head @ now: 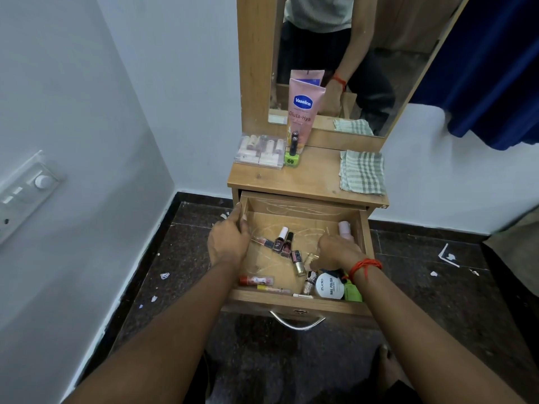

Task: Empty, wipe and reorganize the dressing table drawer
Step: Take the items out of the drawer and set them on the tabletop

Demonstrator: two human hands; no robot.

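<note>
The wooden drawer (294, 209) of the dressing table stands pulled out. My left hand (229, 239) grips its left wall. My right hand (338, 249) is inside at the right, fingers curled round a pale pink bottle (344, 228). Several nail polish bottles (284, 243) lie in the middle of the drawer. A white nail polish remover jar (329, 286) and a green bottle (352, 291) sit at the front right. A red tube (255, 280) lies at the front left.
On the tabletop (309, 177) lie a checked cloth (363, 172), a clear box of lipsticks (261, 153), a green nail polish (291, 157) and a pink Vaseline tube (303, 112) against the mirror (379, 68). Dark floor with paper scraps surrounds the table. A blue curtain (495, 68) hangs right.
</note>
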